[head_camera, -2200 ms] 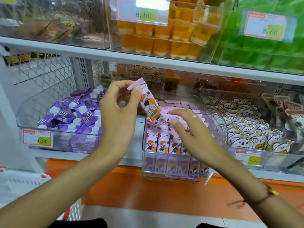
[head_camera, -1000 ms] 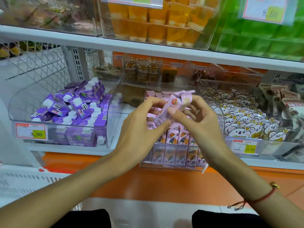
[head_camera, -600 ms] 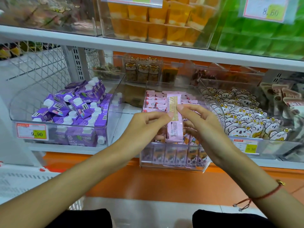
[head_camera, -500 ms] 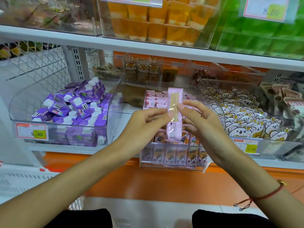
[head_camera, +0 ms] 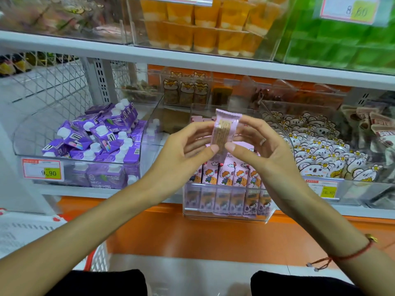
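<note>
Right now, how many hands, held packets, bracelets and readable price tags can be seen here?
Hands: 2, the left hand and the right hand
Held pink packet: 1
Red bracelet: 1
Readable price tags: 3, the 9.90 tag, the 16.80 tag, the green-bin tag
Total: 7

White shelves [head_camera: 192,58] carry clear bins [head_camera: 154,119] above an orange base panel [head_camera: 192,236], with wire mesh [head_camera: 49,82] at left.
</note>
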Available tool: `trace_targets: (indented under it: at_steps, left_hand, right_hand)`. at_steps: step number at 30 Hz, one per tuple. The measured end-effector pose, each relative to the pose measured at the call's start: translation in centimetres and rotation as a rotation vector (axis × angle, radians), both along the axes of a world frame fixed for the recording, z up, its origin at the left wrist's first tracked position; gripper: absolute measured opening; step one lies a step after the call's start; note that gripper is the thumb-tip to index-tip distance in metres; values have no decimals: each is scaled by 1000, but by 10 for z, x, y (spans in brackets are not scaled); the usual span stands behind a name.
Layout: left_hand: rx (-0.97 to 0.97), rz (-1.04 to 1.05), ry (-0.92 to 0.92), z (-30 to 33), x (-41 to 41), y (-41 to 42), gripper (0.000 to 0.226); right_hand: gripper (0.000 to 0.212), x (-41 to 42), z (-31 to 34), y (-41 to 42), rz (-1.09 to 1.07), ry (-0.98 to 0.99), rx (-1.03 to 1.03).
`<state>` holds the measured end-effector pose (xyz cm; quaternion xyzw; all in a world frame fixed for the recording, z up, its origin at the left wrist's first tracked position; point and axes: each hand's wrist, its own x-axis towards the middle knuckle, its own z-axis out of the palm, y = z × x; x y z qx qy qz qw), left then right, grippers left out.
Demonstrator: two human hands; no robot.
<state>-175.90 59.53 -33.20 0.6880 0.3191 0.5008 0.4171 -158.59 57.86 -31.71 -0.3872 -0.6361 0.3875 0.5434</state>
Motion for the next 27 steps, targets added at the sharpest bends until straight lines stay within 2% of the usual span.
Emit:
trace_targets:
  at_steps: [3, 7, 10, 13, 18, 24, 27]
  left_hand:
    - [-1, 52, -82, 3, 3, -2, 38]
    - [-61, 125, -170, 6, 3, -3, 52]
    - [-17, 121, -199, 8, -3, 0, 68]
    - [61, 76, -109, 10, -7, -2, 65]
    - [103, 216, -20, 9, -8, -2, 48]
    - [242, 240, 147, 16, -16, 2, 44]
    - [342, 339, 264, 19, -23, 6, 39]
  right_hand:
    - [59, -3, -1, -1, -41, -52, 30]
    - [34, -7, -2, -2, -3, -60, 46]
    - [28, -5, -1, 0, 6, -5, -10]
    - [30, -1, -4, 3, -15, 81, -113]
    - [24, 2, -5, 9, -116, 315, -251]
    - [26, -2, -3, 25, -232, 360, -277]
    - [30, -7, -7, 34, -235, 238, -253]
